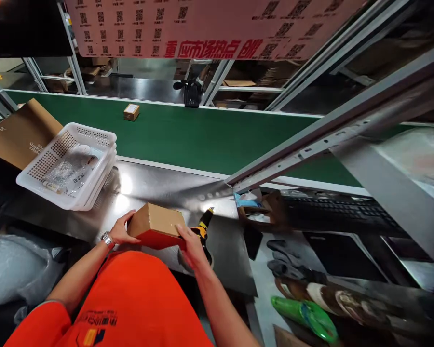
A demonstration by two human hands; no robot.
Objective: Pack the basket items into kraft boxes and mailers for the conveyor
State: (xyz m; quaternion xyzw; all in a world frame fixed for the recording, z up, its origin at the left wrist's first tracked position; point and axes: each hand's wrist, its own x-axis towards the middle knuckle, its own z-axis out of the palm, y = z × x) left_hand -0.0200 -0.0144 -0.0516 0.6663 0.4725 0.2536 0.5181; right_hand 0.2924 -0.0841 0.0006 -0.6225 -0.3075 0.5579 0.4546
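A small brown cardboard box (164, 219) is held between both hands, close to my body over the metal bench. My left hand (122, 228) grips its left end, the fingers along the side and the thumb at the near edge. My right hand (191, 245) has hold of its right end, with the thumb up on the top face. Just beyond the right hand, a black-and-yellow handheld tool (203, 224) lies on the bench, partly hidden by that hand; it looks like a tape dispenser or scanner, I cannot tell which.
Stacked white baskets (68, 205) with bagged items stand left on the metal bench (155, 180). Behind runs a green conveyor belt (188, 137) carrying another small box (131, 112). A slanting metal post (296, 156) crosses the right side. Gloves (285, 258) and a green bottle (304, 313) lie right.
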